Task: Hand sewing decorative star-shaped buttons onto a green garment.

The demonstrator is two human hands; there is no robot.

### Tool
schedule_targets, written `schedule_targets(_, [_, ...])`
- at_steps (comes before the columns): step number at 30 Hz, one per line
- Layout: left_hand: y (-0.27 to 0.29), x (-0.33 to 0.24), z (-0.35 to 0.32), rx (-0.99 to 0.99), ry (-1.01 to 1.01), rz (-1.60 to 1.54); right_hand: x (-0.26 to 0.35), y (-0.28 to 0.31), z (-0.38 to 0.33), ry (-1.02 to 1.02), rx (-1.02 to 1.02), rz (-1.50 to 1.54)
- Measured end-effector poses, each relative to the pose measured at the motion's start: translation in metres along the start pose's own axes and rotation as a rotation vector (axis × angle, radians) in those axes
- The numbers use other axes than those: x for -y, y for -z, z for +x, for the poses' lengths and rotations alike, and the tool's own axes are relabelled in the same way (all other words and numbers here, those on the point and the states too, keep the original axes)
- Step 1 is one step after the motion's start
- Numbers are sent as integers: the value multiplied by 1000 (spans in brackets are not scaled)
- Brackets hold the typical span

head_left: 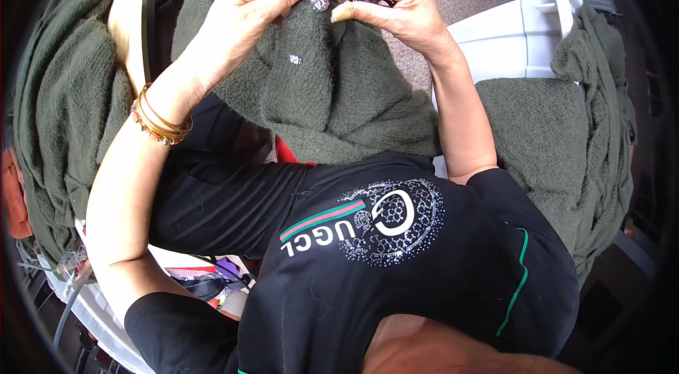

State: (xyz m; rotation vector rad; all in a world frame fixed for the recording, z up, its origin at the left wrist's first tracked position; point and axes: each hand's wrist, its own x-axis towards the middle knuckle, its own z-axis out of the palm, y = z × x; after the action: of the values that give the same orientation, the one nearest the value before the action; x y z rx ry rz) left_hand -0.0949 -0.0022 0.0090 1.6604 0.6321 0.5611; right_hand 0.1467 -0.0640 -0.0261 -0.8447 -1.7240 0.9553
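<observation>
A dark green fuzzy knit garment [297, 102] lies over my lap, its upper part raised between my hands. Two sparkly round buttons sit on it: one button [322, 5] just below my fingertips, another button [295, 59] lower down. My left hand [258, 3] pinches the garment's edge between thumb and fingers. Its fingertips meet those of my right hand [396, 10], which is closed, with a slim dark thing [382, 1] partly showing between its fingers; its kind is hidden. The right thumb wears a yellowish cover [343, 13].
More green knit garments [67, 102] are heaped at the left beside a pale board [127, 10]. At the right, another knit piece [537, 133] hangs over a white plastic chair or bin [495, 38]. A clear-walled white container [113, 324] stands at lower left.
</observation>
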Motion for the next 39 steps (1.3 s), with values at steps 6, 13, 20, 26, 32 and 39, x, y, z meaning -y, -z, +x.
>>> schedule_targets(6, [0, 3, -1, -24, 14, 31, 9, -3, 0, -25, 26, -21])
schedule_targets(13, [-1, 8, -1, -11, 14, 22, 14, -5, 0, 9, 46, -140])
schedule_targets(20, [0, 17, -13, -22, 68, -28, 7, -15, -3, 45, 65, -129])
schedule_targets(26, [-4, 2, -6, -71, 213, -130, 10, -22, -11, -177, -82, -92])
schedule_targets(32, [-6, 8, -4, -62, 312, -400, 11, -52, -10, -473, -233, 342])
schedule_targets(39, [-12, 10, 1, 46, 422, -350, 6, -30, -9, -564, -398, 536])
